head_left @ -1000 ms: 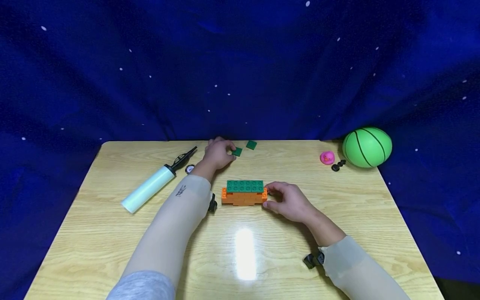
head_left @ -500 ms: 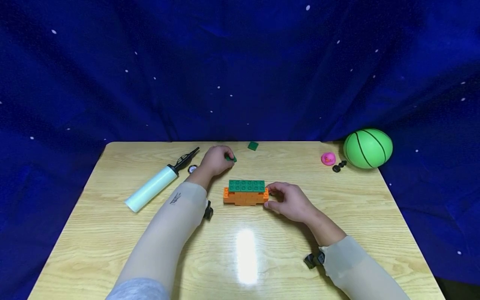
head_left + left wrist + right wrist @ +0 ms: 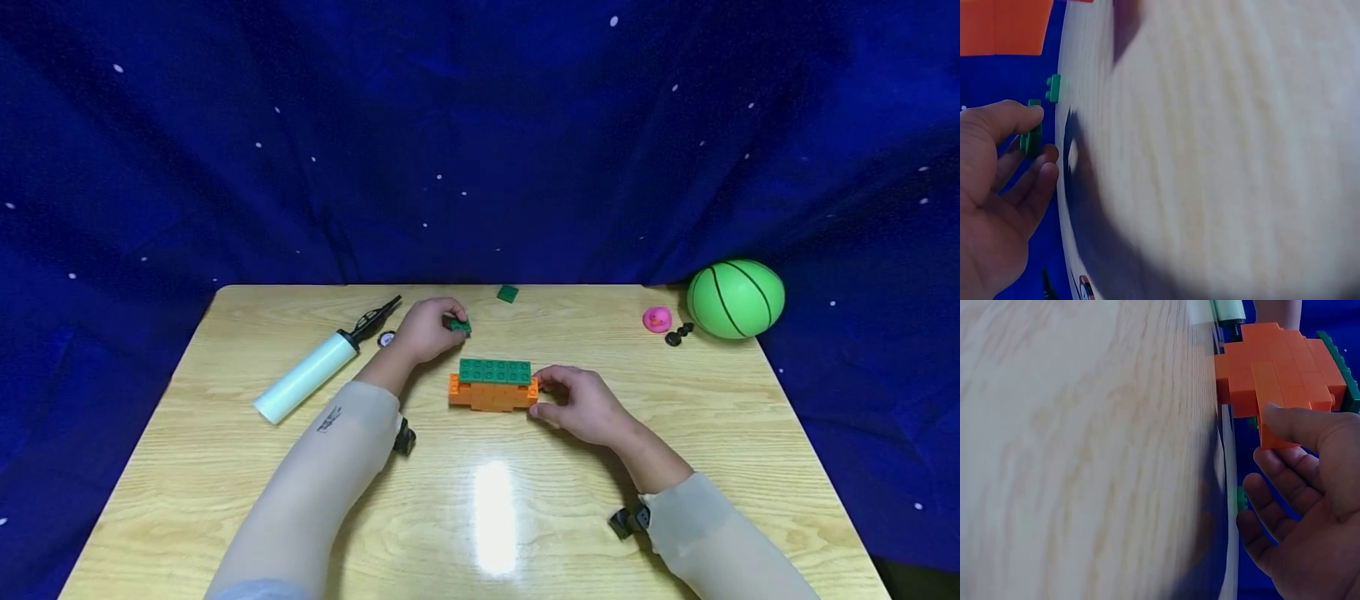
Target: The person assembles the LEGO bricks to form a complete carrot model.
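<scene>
My left hand (image 3: 429, 330) pinches a small green building brick (image 3: 460, 326) between thumb and fingers, held over the table behind the built block. In the left wrist view that brick (image 3: 1032, 134) shows clear of the tabletop. My right hand (image 3: 585, 404) grips the right end of an orange brick structure (image 3: 491, 395), thumb in front and fingers behind. A row of green bricks (image 3: 495, 371) caps its top. In the right wrist view the orange structure (image 3: 1282, 372) is stepped in outline, my thumb pressing its near end. One loose green brick (image 3: 507, 293) lies near the table's back edge.
A pale blue hand pump (image 3: 307, 377) with a black nozzle lies at left, a small round black-and-white piece (image 3: 386, 339) beside it. Back right are a pink duck (image 3: 657, 319), a small black object (image 3: 678, 334) and a green ball (image 3: 737, 299). A dark blue curtain (image 3: 480, 142) hangs behind.
My left hand has lifted the green brick from near the back edge and drawn it toward the structure. My right hand stays on the orange structure's end.
</scene>
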A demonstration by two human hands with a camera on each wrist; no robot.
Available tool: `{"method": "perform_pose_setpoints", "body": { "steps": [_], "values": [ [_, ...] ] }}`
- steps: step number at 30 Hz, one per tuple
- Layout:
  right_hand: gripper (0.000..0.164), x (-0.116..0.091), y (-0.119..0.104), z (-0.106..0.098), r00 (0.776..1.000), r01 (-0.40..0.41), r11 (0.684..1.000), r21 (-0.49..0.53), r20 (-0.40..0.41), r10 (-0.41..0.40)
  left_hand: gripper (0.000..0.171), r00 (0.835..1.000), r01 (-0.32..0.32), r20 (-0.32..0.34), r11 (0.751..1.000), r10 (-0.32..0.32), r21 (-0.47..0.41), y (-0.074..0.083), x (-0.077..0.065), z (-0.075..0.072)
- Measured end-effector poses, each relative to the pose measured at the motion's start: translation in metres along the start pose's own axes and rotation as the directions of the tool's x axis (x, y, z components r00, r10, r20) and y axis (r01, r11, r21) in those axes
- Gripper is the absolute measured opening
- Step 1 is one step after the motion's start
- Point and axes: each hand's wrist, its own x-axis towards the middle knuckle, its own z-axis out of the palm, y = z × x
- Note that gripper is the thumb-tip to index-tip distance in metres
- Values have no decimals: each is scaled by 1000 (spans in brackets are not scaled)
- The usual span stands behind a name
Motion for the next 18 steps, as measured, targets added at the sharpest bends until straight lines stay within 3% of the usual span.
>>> {"method": "perform_pose_setpoints", "body": {
  "steps": [8, 18],
  "values": [
    [43, 0, -1, 1, 1000, 5, 1000, -13, 2, -5, 23, 1000, -20, -9, 998, 20, -67, -1, -19, -4],
    [42, 1, -2, 1, 1000, 15, 1000, -22, -2, -15, 37, 999, -24, -26, 990, 21, -142, 10, -37, -14]
  ]
}}
